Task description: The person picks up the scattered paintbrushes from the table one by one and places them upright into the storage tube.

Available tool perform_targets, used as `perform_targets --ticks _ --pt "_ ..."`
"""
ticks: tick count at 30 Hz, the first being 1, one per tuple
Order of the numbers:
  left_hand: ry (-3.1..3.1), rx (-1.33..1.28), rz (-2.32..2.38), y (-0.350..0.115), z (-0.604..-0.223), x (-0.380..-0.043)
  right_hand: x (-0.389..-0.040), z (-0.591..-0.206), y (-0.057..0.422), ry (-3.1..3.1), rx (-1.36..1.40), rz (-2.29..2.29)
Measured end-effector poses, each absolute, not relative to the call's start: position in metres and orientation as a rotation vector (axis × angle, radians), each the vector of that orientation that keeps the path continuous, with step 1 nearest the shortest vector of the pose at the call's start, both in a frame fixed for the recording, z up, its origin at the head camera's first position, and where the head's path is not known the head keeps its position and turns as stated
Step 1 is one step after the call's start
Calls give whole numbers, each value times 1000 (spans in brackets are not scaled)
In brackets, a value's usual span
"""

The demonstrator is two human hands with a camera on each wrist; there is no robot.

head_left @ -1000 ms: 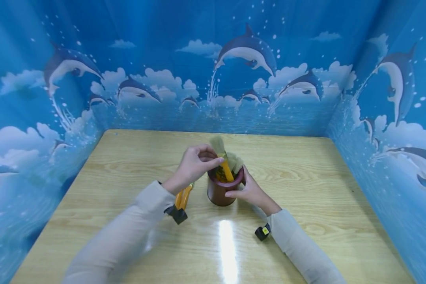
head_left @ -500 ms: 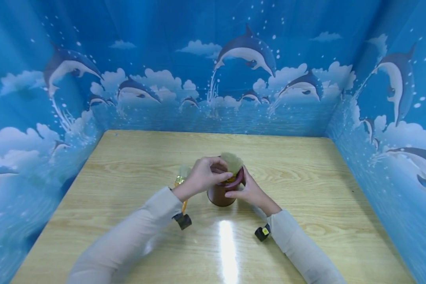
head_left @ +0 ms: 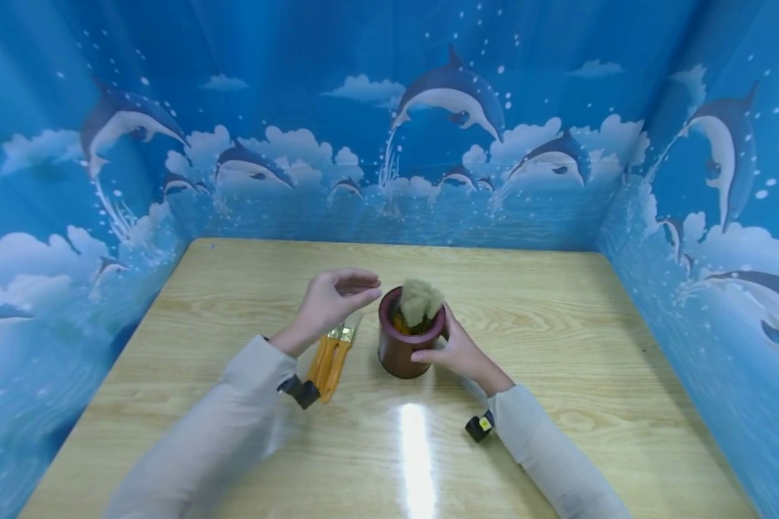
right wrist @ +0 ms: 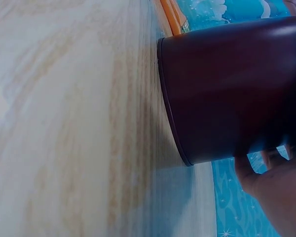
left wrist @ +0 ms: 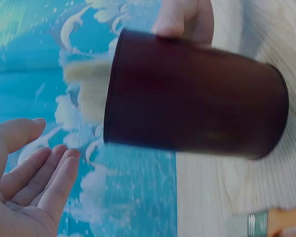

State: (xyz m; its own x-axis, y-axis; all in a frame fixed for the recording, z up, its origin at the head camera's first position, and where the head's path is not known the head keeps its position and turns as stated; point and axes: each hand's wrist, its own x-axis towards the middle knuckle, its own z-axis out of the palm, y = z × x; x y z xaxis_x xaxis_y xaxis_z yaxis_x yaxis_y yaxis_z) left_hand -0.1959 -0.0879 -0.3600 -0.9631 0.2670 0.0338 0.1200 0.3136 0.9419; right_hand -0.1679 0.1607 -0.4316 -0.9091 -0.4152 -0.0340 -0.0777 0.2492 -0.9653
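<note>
A dark red cylindrical cup (head_left: 399,355) stands upright on the wooden table, with pale paintbrush bristles (head_left: 420,299) sticking out of its mouth. My right hand (head_left: 459,351) holds the cup from its right side, thumb on the near wall and fingers round the back. Just left of the rim is my left hand (head_left: 332,299), fingers slightly bent and apart from the thumb, nothing between them. The left wrist view shows the same empty hand (left wrist: 34,182) beside the cup's mouth. Orange-handled paintbrushes (head_left: 329,366) lie together on the table below the left wrist, bristles pointing away.
The pale wooden table (head_left: 545,317) runs back to a blue curtain (head_left: 337,209) printed with dolphins, which also closes off both sides. A wrist camera (head_left: 301,391) on the left arm overlaps the brush handles in the head view.
My left hand lowered an orange-handled paintbrush into the cup, let it go and moved back to the left. The right hand and the cup have stayed in place.
</note>
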Motion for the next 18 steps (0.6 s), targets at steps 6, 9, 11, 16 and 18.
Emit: perform_targets --ticks 6,9,11,16,18 --pt "2392 218 1787 -113 -365 -200 -168 -433 161 2245 -404 -1679" --pt "2371 157 1787 -124 -371 -202 -168 -434 161 2244 -400 -1679" --pt "2350 117 1792 -131 -375 -204 -168 -435 162 2244 -396 -1678" --pt "2325 31 1778 -144 -386 -208 -169 -436 162 2231 -391 -1683" --pt "2328 2 1761 -148 -389 -209 -169 -436 162 2226 -391 -1685"
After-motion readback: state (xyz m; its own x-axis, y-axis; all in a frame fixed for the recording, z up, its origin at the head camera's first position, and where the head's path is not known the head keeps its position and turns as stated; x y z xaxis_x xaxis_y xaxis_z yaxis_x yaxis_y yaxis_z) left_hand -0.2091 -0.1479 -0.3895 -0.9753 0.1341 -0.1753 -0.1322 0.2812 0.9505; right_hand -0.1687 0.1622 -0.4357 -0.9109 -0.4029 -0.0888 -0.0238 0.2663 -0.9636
